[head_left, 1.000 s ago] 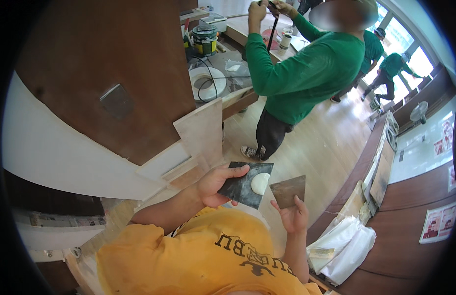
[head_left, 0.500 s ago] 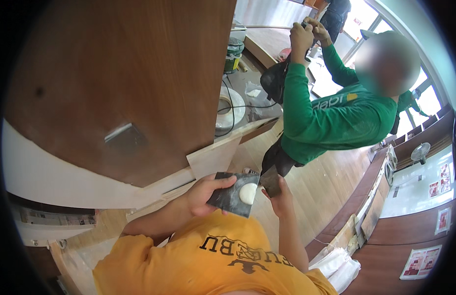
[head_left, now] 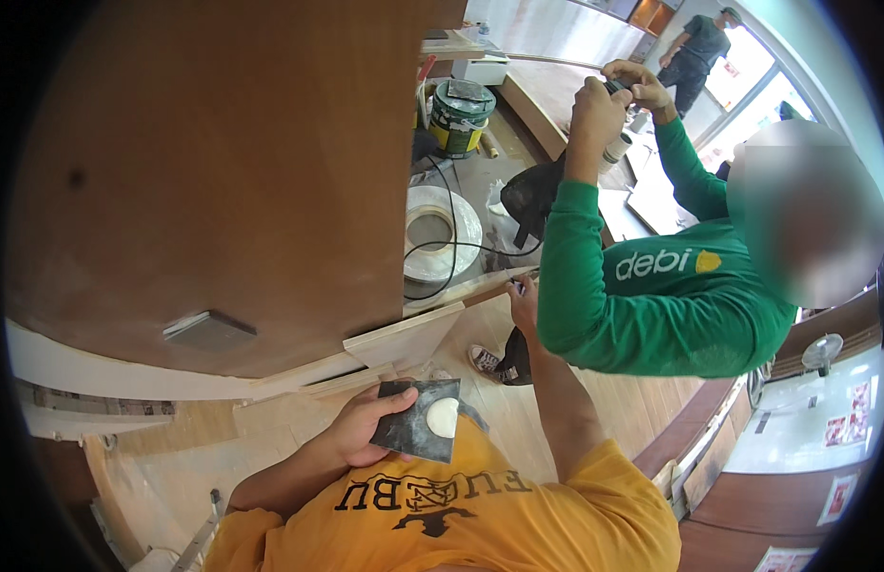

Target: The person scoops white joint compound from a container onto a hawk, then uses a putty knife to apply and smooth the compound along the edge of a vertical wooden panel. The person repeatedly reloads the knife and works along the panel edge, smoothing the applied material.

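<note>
Fingers of the left hand (head_left: 361, 427) clamp 1 black plate (head_left: 400, 434) with a white paste blob (head_left: 443, 418), by the yellow T-shirt (head_left: 547, 520); right hand (head_left: 525, 305) near a wooden ledge (head_left: 481, 287), can't tell its grip tbh.

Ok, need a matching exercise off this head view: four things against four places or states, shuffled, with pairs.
Things
1. flat black rectangular plate
2. smooth white rounded lump of paste
3. wide white ring-shaped roll
4. round dark-green bucket with yellow markings

Places and states
A. crossed by a thin black cable
B. on the plate's face, by its right edge
C. standing beyond the roll
D. held directly in the left grip

Pairs
1-D, 2-B, 3-A, 4-C
</note>
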Action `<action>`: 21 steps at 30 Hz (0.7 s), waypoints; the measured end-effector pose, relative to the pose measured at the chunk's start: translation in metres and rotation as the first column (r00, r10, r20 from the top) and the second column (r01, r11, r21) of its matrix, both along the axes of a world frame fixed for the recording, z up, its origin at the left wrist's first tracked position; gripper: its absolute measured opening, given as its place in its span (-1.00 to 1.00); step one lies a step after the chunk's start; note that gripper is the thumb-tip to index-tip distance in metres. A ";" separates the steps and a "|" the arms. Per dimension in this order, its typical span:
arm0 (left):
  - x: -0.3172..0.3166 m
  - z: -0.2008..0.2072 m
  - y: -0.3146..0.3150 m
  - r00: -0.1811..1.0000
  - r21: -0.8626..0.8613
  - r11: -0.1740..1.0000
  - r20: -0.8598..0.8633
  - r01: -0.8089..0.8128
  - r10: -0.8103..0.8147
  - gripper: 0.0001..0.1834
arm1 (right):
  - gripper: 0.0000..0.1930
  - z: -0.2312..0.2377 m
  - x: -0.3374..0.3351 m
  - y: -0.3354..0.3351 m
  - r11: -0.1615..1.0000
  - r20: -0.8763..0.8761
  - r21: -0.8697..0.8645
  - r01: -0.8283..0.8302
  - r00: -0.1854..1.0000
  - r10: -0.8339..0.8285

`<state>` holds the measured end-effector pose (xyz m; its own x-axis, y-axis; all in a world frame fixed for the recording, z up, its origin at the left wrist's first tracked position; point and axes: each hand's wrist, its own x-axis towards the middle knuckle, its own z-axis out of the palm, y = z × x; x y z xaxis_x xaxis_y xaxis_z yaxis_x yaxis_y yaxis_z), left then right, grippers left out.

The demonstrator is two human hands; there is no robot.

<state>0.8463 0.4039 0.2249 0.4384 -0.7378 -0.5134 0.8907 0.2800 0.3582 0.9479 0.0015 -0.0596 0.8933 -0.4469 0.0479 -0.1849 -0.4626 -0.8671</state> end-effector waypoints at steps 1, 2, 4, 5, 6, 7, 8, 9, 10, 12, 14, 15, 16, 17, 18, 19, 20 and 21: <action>0.002 0.002 -0.008 1.000 0.013 0.999 0.003 -0.031 0.031 -0.70 | -0.66 0.004 0.007 -0.003 0.999 -0.020 -0.038 -0.014 1.000 0.013; 0.004 0.004 -0.016 0.997 0.017 0.997 0.002 -0.075 0.075 -0.68 | -0.66 0.009 0.012 -0.005 0.996 -0.026 -0.086 -0.028 0.999 0.026; 0.011 0.012 -0.033 0.987 0.032 0.986 0.004 -0.161 0.161 -0.63 | -0.66 0.021 0.018 -0.011 0.983 -0.025 -0.177 -0.056 0.998 0.052; 0.018 0.017 -0.040 0.982 0.009 0.983 0.046 -0.185 0.184 -0.59 | -0.66 0.031 0.020 -0.012 0.968 0.018 -0.240 -0.074 0.997 0.080; 0.026 0.024 -0.050 0.974 -0.014 0.978 0.088 -0.208 0.209 -0.55 | -0.66 0.042 0.025 -0.014 0.949 0.065 -0.303 -0.087 0.992 0.111; 0.030 0.027 -0.061 0.965 -0.028 0.972 0.119 -0.232 0.234 -0.51 | -0.66 0.053 0.026 -0.015 0.928 0.108 -0.359 -0.095 0.984 0.142; 0.041 0.028 -0.073 0.957 -0.105 0.964 0.138 -0.243 0.256 -0.46 | -0.66 0.066 0.038 -0.017 0.904 0.145 -0.411 -0.118 0.970 0.193; 0.051 0.026 -0.089 0.950 -0.167 0.956 0.160 -0.240 0.266 -0.41 | -0.66 0.076 0.044 -0.021 0.889 0.178 -0.440 -0.125 0.959 0.222; 0.066 0.021 -0.099 0.941 -0.172 0.957 0.206 -0.235 0.268 -0.40 | -0.66 0.091 0.057 -0.026 0.866 0.212 -0.486 -0.119 0.945 0.249; 0.088 0.012 -0.114 0.915 -0.188 0.958 0.301 -0.219 0.268 -0.38 | -0.65 0.114 0.084 -0.036 0.823 0.212 -0.554 -0.125 0.935 0.285; 0.086 0.007 -0.115 0.920 -0.213 0.943 0.249 -0.254 0.304 -0.38 | -0.65 0.123 0.113 -0.042 0.782 0.176 -0.601 -0.164 0.928 0.330; 0.086 0.005 -0.114 0.924 -0.224 0.940 0.225 -0.258 0.308 -0.38 | -0.65 0.127 0.125 -0.045 0.762 0.174 -0.626 -0.166 0.923 0.344; 0.079 0.007 -0.111 0.925 -0.200 0.939 0.203 -0.281 0.320 -0.38 | -0.65 0.126 0.133 -0.048 0.746 0.159 -0.645 -0.169 0.924 0.347; 0.076 0.007 -0.112 0.931 -0.172 0.944 0.190 -0.281 0.312 -0.38 | -0.65 0.126 0.138 -0.055 0.747 0.148 -0.646 -0.159 0.933 0.327; 0.073 0.006 -0.113 0.937 -0.143 0.950 0.177 -0.278 0.301 -0.38 | -0.65 0.120 0.139 -0.063 0.749 0.139 -0.646 -0.148 0.942 0.305; 0.054 -0.001 -0.104 0.917 -0.156 0.925 0.147 -0.348 0.370 -0.38 | -0.65 0.109 0.152 -0.059 0.709 0.104 -0.679 -0.191 0.930 0.351; 0.048 -0.011 -0.101 0.919 -0.200 0.912 0.099 -0.358 0.382 -0.38 | -0.64 0.101 0.156 -0.059 0.699 0.097 -0.687 -0.198 0.928 0.359; 0.039 -0.015 -0.100 0.914 -0.172 0.906 0.059 -0.387 0.401 -0.38 | -0.64 0.092 0.157 -0.060 0.691 0.087 -0.694 -0.202 0.930 0.358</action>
